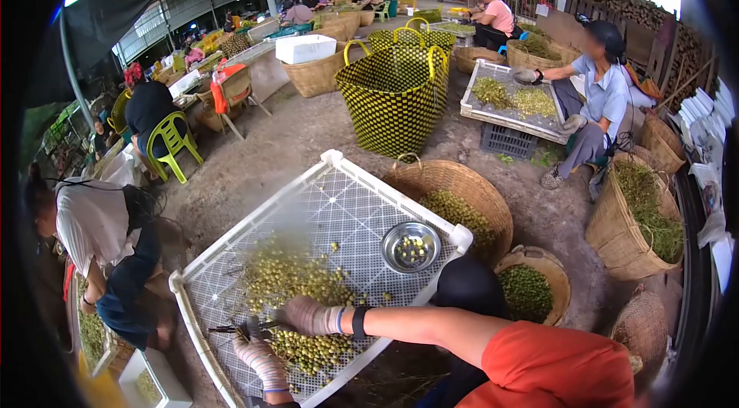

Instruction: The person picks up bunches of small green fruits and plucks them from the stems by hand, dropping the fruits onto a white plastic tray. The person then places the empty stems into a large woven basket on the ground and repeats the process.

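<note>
A white mesh tray [339,200] lies in front of me with a heap of small round yellow-green fruits [304,277] on it, many still on thin stems. My right hand [312,316], in a pale glove with dark fingertips, is closed at the near side of the heap. A dark scissors-like tool [223,329] points left from its fingers. Close beside it, my left hand [260,359], gloved alike, has its fingers bent together near the tool; I cannot tell what they hold. A metal bowl [411,247] with a few fruits stands on the tray.
A wicker basket of fruits [462,212] and a smaller basket of green fruits [526,294] stand right of the tray. Beyond is a yellow-black woven basket [389,100]. One person [604,85] sits at another tray [512,104]; another person [100,231] bends at the left.
</note>
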A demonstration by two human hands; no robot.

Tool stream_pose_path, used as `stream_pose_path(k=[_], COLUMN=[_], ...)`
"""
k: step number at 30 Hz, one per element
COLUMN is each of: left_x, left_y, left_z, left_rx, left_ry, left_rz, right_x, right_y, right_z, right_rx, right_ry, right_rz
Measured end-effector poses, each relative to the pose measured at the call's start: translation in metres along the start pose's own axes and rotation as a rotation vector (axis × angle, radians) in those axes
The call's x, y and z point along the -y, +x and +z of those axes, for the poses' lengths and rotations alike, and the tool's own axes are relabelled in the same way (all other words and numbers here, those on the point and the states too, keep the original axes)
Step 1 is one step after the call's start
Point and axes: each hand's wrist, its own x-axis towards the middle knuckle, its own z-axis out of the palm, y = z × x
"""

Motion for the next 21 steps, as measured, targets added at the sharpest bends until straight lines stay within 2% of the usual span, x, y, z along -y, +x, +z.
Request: stream_pose_path(k=[1, 2, 3, 6, 7, 9, 10, 11, 13, 14, 15, 17, 18, 19, 21], left_x=[-0.003, -0.009, -0.010, -0.002, 0.005, 0.004, 0.010, 0.005, -0.014, -0.022, -0.013, -0.045, -0.044, -0.047, -0.055], left_y=[0.003, 0.005, 0.002, -0.001, 0.002, 0.003, 0.009, 0.010, 0.012, 0.017, 0.030, 0.019, 0.019, 0.018, 0.012], left_z=[-0.003, -0.010, -0.008, -0.003, -0.006, -0.006, -0.006, -0.009, -0.015, -0.019, -0.035, -0.034, -0.035, -0.035, -0.031], left_rx=[-0.021, -0.004, -0.010, 0.003, 0.004, 0.005, -0.046, -0.047, -0.073, -0.112, -0.085, -0.116, -0.150, -0.153, -0.035], left_ry=[-0.024, 0.110, 0.109, 0.013, 0.016, 0.109, 0.005, 0.009, -0.009, 0.034, 0.005, 0.039, 0.006, 0.006, 0.036], left_rz=[0.007, -0.015, -0.015, -0.016, -0.016, -0.020, 0.062, 0.063, 0.047, 0.074, 0.042, 0.035, 0.047, 0.048, -0.006], right_x=[-0.001, -0.006, -0.010, -0.022, -0.023, -0.010, 0.007, 0.006, -0.006, -0.024, -0.042, -0.066, -0.037, -0.032, -0.010], right_y=[-0.001, -0.004, -0.006, -0.014, -0.015, -0.014, -0.008, -0.011, -0.016, -0.018, -0.020, -0.020, -0.021, -0.007, -0.001], right_z=[0.003, 0.004, 0.008, 0.012, 0.011, -0.016, -0.049, -0.047, -0.032, -0.006, 0.012, 0.031, -0.020, -0.033, -0.068], right_rx=[-0.157, -0.116, -0.113, 0.222, 0.220, 0.357, 0.491, 0.491, 0.166, 0.033, 0.033, 0.233, 0.177, 0.373, 0.223], right_ry=[0.037, 0.029, 0.030, -0.192, -0.190, -0.257, -0.139, -0.135, -0.068, -0.139, -0.133, -0.341, -0.226, -0.130, -0.017], right_rz=[-0.105, -0.136, -0.141, 0.026, 0.027, 0.083, 0.216, 0.214, 0.060, -0.066, -0.063, 0.005, 0.082, 0.285, 0.221])
